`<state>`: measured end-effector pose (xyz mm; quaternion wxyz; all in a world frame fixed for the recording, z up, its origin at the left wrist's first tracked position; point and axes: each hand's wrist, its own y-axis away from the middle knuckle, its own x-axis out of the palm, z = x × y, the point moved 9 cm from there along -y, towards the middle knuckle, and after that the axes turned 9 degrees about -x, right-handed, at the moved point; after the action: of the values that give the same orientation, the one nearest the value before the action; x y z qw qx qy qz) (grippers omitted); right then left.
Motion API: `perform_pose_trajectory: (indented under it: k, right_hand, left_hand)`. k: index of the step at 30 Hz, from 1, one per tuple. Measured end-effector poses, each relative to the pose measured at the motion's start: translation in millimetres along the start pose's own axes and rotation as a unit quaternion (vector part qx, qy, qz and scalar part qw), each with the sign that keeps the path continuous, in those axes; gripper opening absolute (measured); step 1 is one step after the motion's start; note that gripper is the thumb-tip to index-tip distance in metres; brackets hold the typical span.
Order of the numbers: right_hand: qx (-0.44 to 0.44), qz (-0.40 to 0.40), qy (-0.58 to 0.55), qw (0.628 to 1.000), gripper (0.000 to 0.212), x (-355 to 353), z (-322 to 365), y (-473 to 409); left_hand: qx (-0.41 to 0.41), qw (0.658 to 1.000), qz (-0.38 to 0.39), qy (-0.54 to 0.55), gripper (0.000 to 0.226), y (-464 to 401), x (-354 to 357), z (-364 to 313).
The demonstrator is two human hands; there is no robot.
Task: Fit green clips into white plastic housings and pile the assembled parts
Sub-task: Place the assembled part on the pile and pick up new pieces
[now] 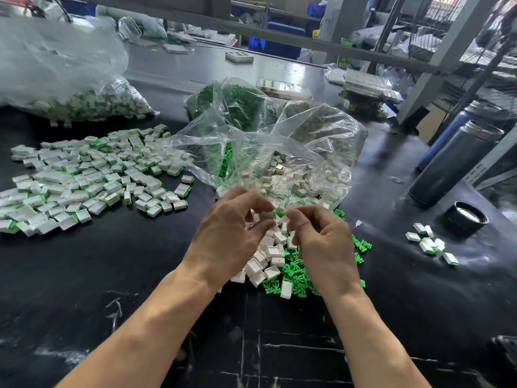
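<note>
A factory workroom: grey steel racking and blue bins stand behind a black worktable (112, 275) whose near edge is scuffed with white scratches.

Head view. The left hand (226, 233) and right hand (321, 242) are raised close together above a loose heap at table centre. Both have their fingers curled inward. The right hand's thumb and forefinger pinch a small green clip (279, 212); the left hand's fingertips close on a small white piece beside it, though what exactly it holds I cannot tell. Directly below the hands lie white plastic housings (268, 259), mixed on their right side with loose green clips (296, 273) spread on the table.

The assembled parts (84, 177), white with green showing at one edge, form a wide pile on the left of the table, well apart from the hands. Behind that pile sits a clear plastic bag of assembled parts (92, 105). Just beyond the hands an open clear bag (293, 152) spills white housings, with a bag of green clips (237, 105) behind it.

On the right stand two dark cylindrical flasks (453, 163), a black round lid (465, 219) near them, and a small cluster of white parts (430, 243).
</note>
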<state>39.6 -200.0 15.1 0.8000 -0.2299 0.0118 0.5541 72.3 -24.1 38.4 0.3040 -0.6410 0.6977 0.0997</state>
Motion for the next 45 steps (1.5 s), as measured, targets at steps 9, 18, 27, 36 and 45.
perform_pose_trajectory:
  k: [9, 18, 27, 36, 45]
  right_hand:
    - [0.036, -0.093, 0.051, 0.994, 0.019, -41, -19, -9]
    - [0.074, -0.041, 0.266, 0.96, 0.015, -52, -21, -11]
    - [0.114, 0.054, 0.315, 0.941, 0.009, -42, -26, -10]
    - [0.138, 0.091, 0.345, 0.924, 0.018, -31, -28, -7]
    - [0.102, 0.073, 0.393, 0.911, 0.014, -27, -21, -9]
  left_hand:
    - [-0.098, 0.988, -0.059, -0.103, 0.017, -14, -32, 43]
    - [-0.198, 0.926, -0.17, -0.273, 0.021, -23, -78, 80]
    - [-0.147, 0.948, -0.189, -0.21, 0.021, -21, -77, 64]
    - [-0.098, 0.991, 0.009, -0.092, 0.009, -7, -11, 32]
    - [-0.098, 0.983, 0.065, -0.139, 0.012, -5, 6, 25]
